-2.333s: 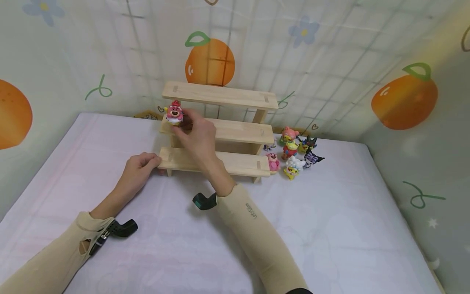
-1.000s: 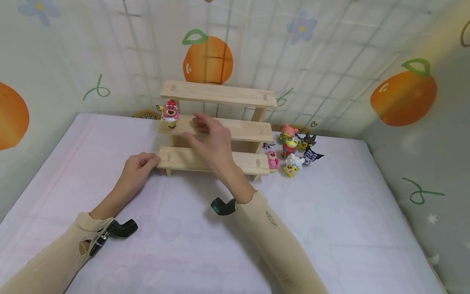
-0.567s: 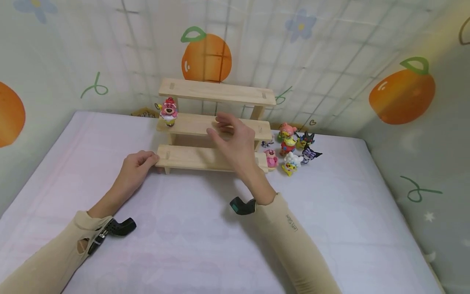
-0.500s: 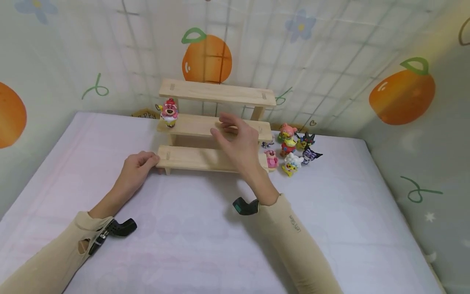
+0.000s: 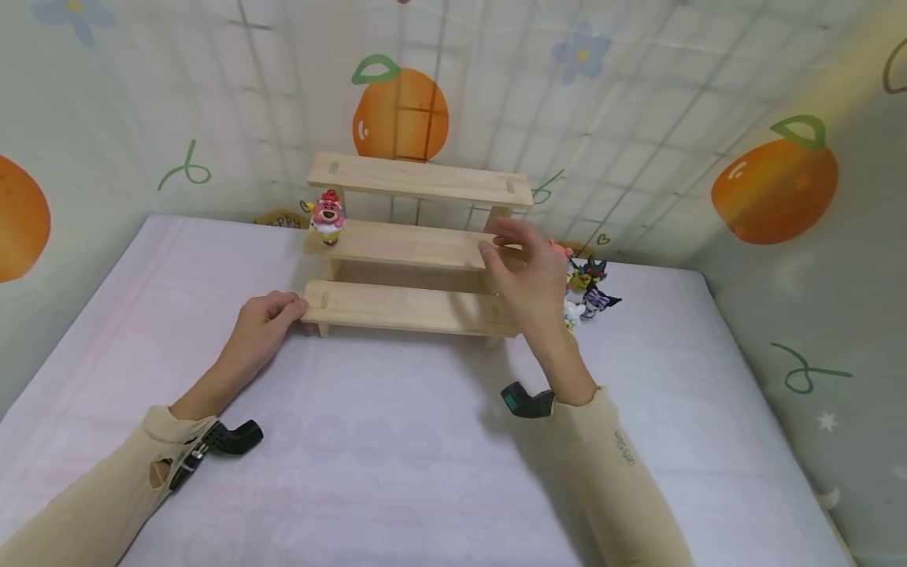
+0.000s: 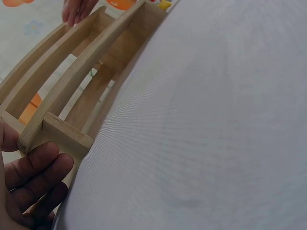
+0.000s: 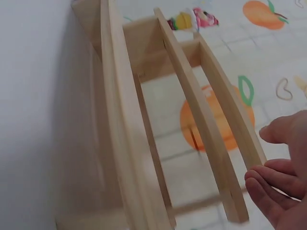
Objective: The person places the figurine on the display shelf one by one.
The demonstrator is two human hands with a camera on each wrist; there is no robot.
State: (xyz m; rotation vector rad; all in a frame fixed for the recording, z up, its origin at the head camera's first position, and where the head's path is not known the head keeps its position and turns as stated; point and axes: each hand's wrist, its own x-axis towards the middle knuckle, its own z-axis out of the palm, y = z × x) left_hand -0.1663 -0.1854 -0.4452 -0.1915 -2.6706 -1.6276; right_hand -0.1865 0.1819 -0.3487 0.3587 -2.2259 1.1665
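Note:
A three-tier wooden display shelf [image 5: 400, 305] stands toward the back of the table. On the left end of its middle tier sits a pink bear figurine [image 5: 328, 216] with a red top. My left hand [image 5: 262, 331] holds the left end of the lowest tier; in the left wrist view its fingers [image 6: 43, 177] curl around that end. My right hand [image 5: 531, 283], holding nothing, hovers by the shelf's right end with fingers loosely bent and thumb apart. It covers part of a cluster of figurines, including a purple-and-black one [image 5: 598, 300] and a black-eared one [image 5: 591, 270].
A white figurine [image 5: 572, 313] shows partly beside my right wrist. Behind the shelf hangs a curtain [image 5: 283, 102] printed with oranges, with a wire grid showing through. A white cloth [image 5: 397, 472] covers the table.
My right hand has let go of the pink bear figurine on the middle tier and moved right, now covering some of the figurines. My left hand has stayed at the shelf's left end.

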